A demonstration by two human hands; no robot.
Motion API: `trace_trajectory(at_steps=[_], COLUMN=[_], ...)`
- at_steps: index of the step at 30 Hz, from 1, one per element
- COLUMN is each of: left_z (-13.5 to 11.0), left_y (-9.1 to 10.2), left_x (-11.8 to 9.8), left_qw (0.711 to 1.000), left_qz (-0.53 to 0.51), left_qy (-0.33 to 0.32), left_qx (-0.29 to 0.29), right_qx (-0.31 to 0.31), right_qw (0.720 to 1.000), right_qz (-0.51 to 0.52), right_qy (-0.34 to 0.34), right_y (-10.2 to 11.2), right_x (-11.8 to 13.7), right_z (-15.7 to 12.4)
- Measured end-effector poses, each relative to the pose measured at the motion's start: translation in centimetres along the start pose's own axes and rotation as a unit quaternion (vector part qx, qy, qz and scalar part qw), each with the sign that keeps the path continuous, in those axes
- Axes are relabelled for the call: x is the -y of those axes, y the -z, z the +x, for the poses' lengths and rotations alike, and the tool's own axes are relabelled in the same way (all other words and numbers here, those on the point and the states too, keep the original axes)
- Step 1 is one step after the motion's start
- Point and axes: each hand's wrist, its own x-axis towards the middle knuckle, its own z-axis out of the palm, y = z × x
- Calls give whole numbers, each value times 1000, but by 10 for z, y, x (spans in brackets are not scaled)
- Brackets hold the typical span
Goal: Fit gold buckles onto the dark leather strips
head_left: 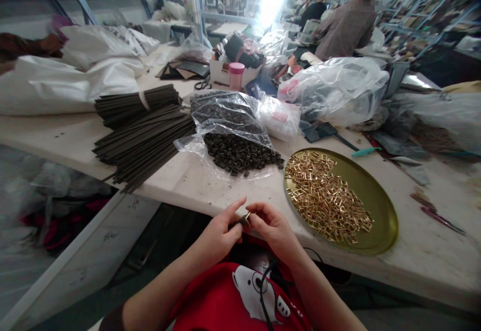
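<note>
Close to the table's front edge, my left hand [221, 230] pinches a short dark strap [242, 219]. My right hand [275, 226] meets it from the other side, its fingers closed on a small gold buckle [247, 215] at the strap's end. Fingers partly hide both pieces. Right of my hands, a round gold tray [383, 220] bears a heap of gold buckles [330, 195]. Beyond my hands, small dark loops [240, 155] spill from a clear plastic bag [229, 113]. Bundles of long dark strips [146, 135] lie left of that bag.
Clear plastic bags [334, 90] and a pink-lidded jar [236, 76] stand farther back. Black scissors [203, 84] lie near the jar. A teal-handled tool [366, 152] and dark red tweezers [441, 219] are on the right. White sacks [71, 85] fill the left. A person [341, 30] is beyond the table.
</note>
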Motion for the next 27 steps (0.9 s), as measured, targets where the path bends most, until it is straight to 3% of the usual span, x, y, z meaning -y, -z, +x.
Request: trace_trajectory(at_steps=[4, 8, 13, 16, 21, 27], left_z=[2, 2, 1, 0, -1, 1], left_y=[2, 4, 6, 5, 7, 27], left_x=[1, -1, -1, 0, -5, -10], left_qw=[1000, 999, 998, 997, 994, 987], left_qz=[1, 14, 39, 35, 36, 61], left_qy=[5, 6, 2, 4, 27, 55], left_qx=[8, 41, 52, 68, 101, 141], right_qx=[2, 43, 90, 96, 77, 6], right_qw=[990, 946, 893, 902, 954, 959], right_qz=[-136, -307, -421, -401, -283, -274], right_qy=[40, 94, 130, 125, 53, 71], right_y=[0, 1, 3, 3, 2, 9], right_x=[-2, 3, 3, -1, -6, -12], right_z=[0, 0, -1, -5, -11, -11])
